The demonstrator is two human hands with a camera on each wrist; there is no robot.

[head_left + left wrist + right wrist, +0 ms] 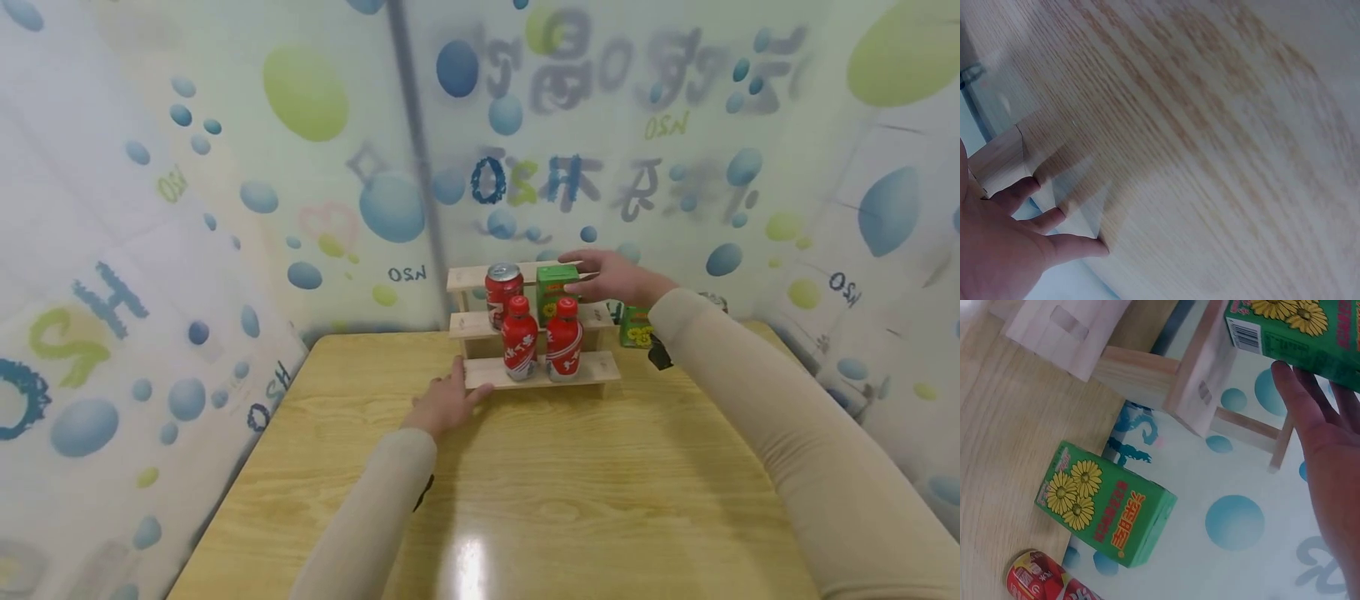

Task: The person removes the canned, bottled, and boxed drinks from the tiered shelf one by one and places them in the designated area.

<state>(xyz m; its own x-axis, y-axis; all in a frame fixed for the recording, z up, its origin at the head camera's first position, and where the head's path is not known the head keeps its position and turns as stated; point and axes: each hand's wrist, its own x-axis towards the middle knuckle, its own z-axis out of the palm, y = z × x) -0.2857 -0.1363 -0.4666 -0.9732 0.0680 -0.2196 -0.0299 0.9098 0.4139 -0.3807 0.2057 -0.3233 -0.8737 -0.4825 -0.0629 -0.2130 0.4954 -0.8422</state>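
On a wood-grain table point(570, 483) stands a three-tier wooden rack point(597, 367), its lower left corner touched by the spread fingers of my left hand point(441, 406), two red bottles point(519, 340) side by side on its bottom tier. At the middle tier, behind the right bottle, my right hand point(621, 279) holds a green drink carton point(553, 285) between thumb and fingers, while a matching second carton point(1107, 506) sits past the rack's right end. A red can point(502, 293) stands left of the held carton, and another can point(1038, 578) shows near the second carton.
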